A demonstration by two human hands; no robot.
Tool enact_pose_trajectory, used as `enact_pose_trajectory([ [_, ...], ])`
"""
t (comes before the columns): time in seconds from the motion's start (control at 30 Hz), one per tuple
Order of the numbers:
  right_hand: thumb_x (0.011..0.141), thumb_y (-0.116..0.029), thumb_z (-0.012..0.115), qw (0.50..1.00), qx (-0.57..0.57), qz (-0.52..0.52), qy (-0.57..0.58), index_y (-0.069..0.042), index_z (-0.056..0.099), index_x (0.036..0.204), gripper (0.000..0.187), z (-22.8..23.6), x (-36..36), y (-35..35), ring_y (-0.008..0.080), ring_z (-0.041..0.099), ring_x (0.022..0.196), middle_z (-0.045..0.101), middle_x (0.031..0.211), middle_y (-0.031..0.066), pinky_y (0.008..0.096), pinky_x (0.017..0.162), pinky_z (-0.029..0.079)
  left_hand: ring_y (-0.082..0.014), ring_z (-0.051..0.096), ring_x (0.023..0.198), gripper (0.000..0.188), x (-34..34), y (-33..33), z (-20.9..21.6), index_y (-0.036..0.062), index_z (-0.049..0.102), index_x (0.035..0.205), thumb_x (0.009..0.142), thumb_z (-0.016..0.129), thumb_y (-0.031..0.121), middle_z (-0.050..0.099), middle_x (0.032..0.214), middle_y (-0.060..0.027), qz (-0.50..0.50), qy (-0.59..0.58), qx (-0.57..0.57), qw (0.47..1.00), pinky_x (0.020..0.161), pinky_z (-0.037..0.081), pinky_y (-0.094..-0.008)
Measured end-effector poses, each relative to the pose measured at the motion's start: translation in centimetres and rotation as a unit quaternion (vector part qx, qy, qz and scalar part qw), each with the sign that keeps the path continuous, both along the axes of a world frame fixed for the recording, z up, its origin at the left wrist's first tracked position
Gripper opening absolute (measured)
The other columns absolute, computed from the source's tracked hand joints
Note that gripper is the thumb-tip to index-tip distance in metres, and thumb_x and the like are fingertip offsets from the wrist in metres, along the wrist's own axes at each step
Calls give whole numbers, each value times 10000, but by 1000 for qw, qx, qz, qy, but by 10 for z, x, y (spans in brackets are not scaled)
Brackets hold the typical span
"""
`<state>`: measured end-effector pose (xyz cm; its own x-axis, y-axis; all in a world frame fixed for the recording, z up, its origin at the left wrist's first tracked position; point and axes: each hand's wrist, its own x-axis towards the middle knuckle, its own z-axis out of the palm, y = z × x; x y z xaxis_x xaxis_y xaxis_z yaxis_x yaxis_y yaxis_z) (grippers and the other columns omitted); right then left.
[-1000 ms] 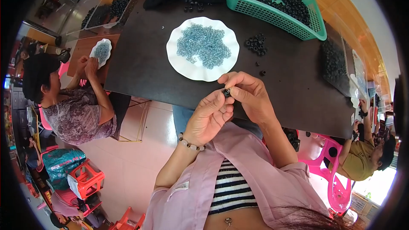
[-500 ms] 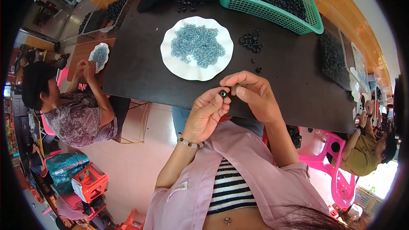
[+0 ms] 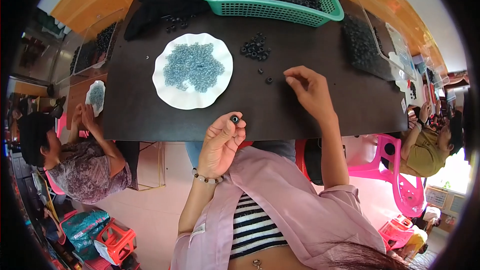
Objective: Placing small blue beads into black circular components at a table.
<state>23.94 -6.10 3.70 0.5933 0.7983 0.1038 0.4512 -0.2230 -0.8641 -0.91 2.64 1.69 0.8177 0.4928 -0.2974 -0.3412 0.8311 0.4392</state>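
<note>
Between the thumb and fingers of my left hand (image 3: 220,145) is a small black round piece (image 3: 235,119), its end facing up with a pale ring round the hole. My right hand (image 3: 314,92) is over the table to the right, thumb and forefinger slightly apart and nothing visible between them. Nearest to its fingertips lie two loose black pieces (image 3: 269,80), with a small pile of black pieces (image 3: 256,47) farther back. A white wavy-rimmed plate (image 3: 165,97) bears a spread of tiny clear bluish rings (image 3: 192,65), beyond my left hand.
A green basket (image 3: 270,12) full of black pieces stands at the far edge of the dark table (image 3: 350,112). Black cloth (image 3: 160,0) lies far left, a clear bin (image 3: 367,50) at right. Other people sit at left (image 3: 90,170) and right (image 3: 425,152).
My hands have parted: the right has drawn away from the black piece toward the right, while the left keeps hold of it. The whole view has shifted, moving the table leftward in the picture.
</note>
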Motion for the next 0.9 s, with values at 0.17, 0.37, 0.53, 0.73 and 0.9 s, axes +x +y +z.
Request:
enact_pose_trajectory([
  [0.17,839,-27,641,997,-7,36,-64,-17,659,976,139,-9,-5,13,106,569,703,639,816,56,242,649,454,-100,640,822,275,1,-2,-4,28,617,1136,913,637,188,680,961,-57,4,-6,4,1000,773,523,-229],
  [0.37,798,-43,680,989,1,67,-130,-39,662,951,154,-8,3,33,175,582,701,625,792,69,290,643,463,-121,558,785,271,-1,-3,-3,26,592,1121,917,627,200,637,930,-39,20,24,-2,1000,707,467,-256],
  [0.53,753,-68,710,971,-31,85,-223,-66,654,919,176,-5,-11,47,247,593,805,634,815,74,354,698,476,-91,603,811,248,-2,-3,-3,34,616,1129,928,616,180,659,936,-35,13,-2,-3,1000,755,488,-228],
  [0.73,740,-45,691,965,-63,64,-246,-77,636,875,149,-12,-16,58,261,594,822,648,811,63,375,710,481,-93,594,804,251,-4,-3,-4,31,610,1137,935,605,181,655,939,-37,15,-9,-11,1000,751,485,-229],
  [0.9,766,-38,671,969,-42,63,-235,-73,648,906,146,-11,-14,61,207,602,790,648,798,56,322,697,483,-90,594,798,255,-4,-2,-3,26,612,1137,938,603,186,656,937,-38,15,-11,-13,1000,739,488,-226],
])
